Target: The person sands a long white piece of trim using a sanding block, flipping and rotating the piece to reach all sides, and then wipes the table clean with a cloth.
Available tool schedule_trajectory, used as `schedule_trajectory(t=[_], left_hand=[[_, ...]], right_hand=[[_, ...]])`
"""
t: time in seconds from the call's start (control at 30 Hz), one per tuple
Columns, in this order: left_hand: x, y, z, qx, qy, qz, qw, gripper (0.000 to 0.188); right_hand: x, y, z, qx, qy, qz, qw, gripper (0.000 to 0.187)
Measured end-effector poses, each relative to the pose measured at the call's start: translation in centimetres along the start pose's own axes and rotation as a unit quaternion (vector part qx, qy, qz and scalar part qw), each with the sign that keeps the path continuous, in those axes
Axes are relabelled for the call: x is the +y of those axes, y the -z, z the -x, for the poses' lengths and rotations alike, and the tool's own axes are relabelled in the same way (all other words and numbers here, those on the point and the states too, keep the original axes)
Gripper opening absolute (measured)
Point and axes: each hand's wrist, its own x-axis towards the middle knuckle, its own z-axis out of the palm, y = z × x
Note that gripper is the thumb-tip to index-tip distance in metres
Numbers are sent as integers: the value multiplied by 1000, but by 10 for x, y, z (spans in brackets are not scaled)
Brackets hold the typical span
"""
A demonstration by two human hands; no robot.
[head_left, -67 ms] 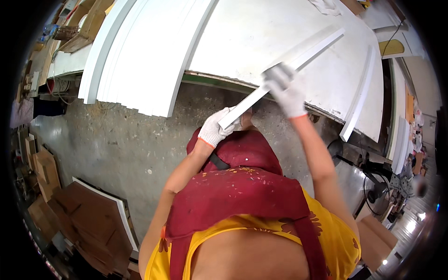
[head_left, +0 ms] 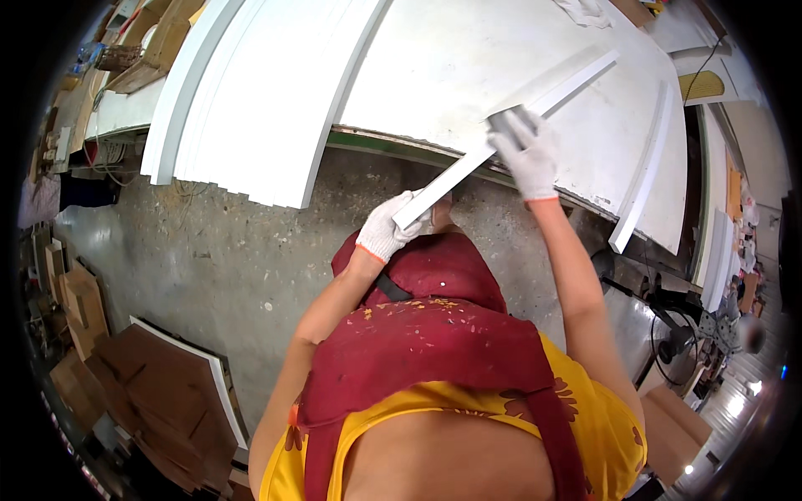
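A long white strip slants from near my lap up across the white tabletop, its far end toward the upper right. My left hand, in a white knit glove with an orange cuff, grips the strip's near end. Farther along it, my right hand, gloved the same way, is closed around a grey sanding block. The block is pressed against the strip; my fingers cover part of it. Another white strip lies apart on the table, to the right.
The white table has a worn front edge. Several white boards lie side by side on its left, overhanging the edge. A white cloth rests at the back. Brown sheets are at lower left, and a black metal stand at right.
My right hand and the sanding block have slid a little up and to the right along the strip. My left hand stays at the near end.
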Motion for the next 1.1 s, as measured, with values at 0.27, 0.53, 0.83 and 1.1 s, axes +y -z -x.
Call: schedule_trajectory(t=[0.27,0.53,0.83,1.1], left_hand=[[-10,31,-1,65,-341,-703,621,30],[4,-7,1,34,-1,-11,999,40],[-10,27,-10,10,-229,-276,933,35],[5,3,-11,28,-20,-11,999,45]], right_hand=[[-182,18,51,-109,243,-233,935,33],[55,4,-42,-88,-207,-56,973,48],[-147,19,4,-277,175,-236,915,30],[-41,7,-24,-158,145,-88,973,38]])
